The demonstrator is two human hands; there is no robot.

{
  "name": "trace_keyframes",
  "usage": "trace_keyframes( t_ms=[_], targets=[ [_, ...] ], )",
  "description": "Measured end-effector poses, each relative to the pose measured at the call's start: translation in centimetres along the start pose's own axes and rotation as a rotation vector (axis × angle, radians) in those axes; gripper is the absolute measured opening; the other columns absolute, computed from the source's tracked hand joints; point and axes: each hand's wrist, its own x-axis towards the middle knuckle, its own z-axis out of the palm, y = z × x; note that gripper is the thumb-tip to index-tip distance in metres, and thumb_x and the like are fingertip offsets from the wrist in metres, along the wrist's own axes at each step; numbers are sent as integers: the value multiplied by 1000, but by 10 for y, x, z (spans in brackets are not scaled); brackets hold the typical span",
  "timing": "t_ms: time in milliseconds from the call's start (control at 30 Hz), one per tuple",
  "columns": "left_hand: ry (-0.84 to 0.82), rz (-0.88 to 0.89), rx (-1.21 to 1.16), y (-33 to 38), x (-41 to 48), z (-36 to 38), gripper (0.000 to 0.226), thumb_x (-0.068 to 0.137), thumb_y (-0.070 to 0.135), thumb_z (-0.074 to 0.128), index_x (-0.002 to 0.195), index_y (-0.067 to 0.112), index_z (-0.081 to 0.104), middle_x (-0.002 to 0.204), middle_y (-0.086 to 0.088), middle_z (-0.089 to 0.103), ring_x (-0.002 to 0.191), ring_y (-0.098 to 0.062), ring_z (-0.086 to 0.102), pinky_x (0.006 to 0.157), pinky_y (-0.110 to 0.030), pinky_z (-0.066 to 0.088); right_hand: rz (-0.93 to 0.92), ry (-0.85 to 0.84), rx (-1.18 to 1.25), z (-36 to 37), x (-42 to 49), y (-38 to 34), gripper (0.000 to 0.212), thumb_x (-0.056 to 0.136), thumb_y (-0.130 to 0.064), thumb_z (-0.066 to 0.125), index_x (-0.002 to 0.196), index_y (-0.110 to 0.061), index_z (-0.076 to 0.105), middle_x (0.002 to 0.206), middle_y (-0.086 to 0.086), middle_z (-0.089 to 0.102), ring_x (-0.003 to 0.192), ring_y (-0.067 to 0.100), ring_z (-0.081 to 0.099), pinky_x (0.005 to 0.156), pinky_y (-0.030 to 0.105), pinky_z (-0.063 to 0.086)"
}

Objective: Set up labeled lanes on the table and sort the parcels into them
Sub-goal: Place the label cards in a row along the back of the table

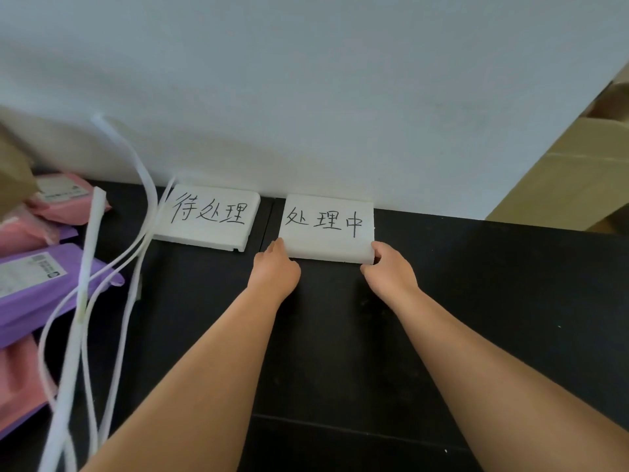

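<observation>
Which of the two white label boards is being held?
The right board, 处理中: left hand and right hand hold its near corners. The left board, 待处理, lies untouched.

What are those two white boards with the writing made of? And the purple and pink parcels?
The held board and the other board look like white foam, probably polystyrene: thick, matte and slightly grainy. The purple parcel and pink parcel look like thin plastic mailer bags: smooth, softly shiny and wrinkled, with paper labels stuck on.
</observation>
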Motion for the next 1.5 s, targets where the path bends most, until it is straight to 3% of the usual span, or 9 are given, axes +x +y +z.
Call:
trace_keyframes(
  t_ms=[100,200,500,667,733,833,967,1400,1500],
  targets=[
    [-36,24,-9,-3,-6,-1,60,97,9,40,153,16,21,158,-3,27,133,-29,40,96,-36,44,-27,-12,-11,0,-5,1,50,88,-8,53,135,-24,48,123,2,55,95,19,55,65,31,43],
    [-19,46,-44,-5,-23,-4,66,101,12,40,158,22,8,165,8,5,143,-21,34,92,-27,36,-2,-6,50,-2,-15,-4,64,92,-10,54,150,-26,34,138,4,43,75,12,52,55,25,39],
    [139,147,-25,-22,-115,-18,58,103,12,42,155,24,23,162,8,22,148,-14,24,110,-29,33,-20,24,21,-23,-83,-21,58,97,-17,55,151,-22,34,147,6,41,80,12,49,54,21,34],
    [234,165,-35,-43,-180,-37,53,102,10,42,152,24,33,157,7,35,144,-13,32,108,-28,35,-72,5,-13,-29,-147,-34,55,99,-20,54,151,-21,37,144,6,48,85,12,46,57,20,35],
    [238,191,-36,-56,-203,-47,52,101,10,42,151,24,35,155,7,37,143,-13,33,108,-29,36,-97,-13,-19,-26,-178,-42,53,99,-21,55,150,-20,40,144,5,50,87,13,51,69,24,41],
    [234,254,39,-84,-235,-65,51,101,11,43,150,23,36,154,7,39,142,-13,34,106,-31,40,-110,-34,-24,-15,-224,-56,49,100,-20,56,147,-18,44,145,5,51,123,22,55,94,31,42],
    [223,273,59,-133,-274,-97,51,101,11,42,150,23,35,154,6,37,142,-15,31,110,-33,36,-102,-35,-21,18,-279,-76,47,100,-21,57,145,-18,47,142,6,54,128,23,53,95,31,41],
    [189,-24,35,-328,-383,-149,59,97,8,48,150,28,34,157,2,33,143,-21,32,109,-40,37,-187,-177,-46,200,-431,-151,38,99,-17,55,137,-15,54,132,5,60,111,19,58,83,28,43],
    [226,-141,-43,-363,-394,-149,58,97,8,49,150,28,35,157,2,33,143,-20,32,110,-40,38,-220,-222,-91,224,-444,-161,40,99,-18,54,139,-16,52,137,3,58,120,21,56,91,31,45]
  ],
)
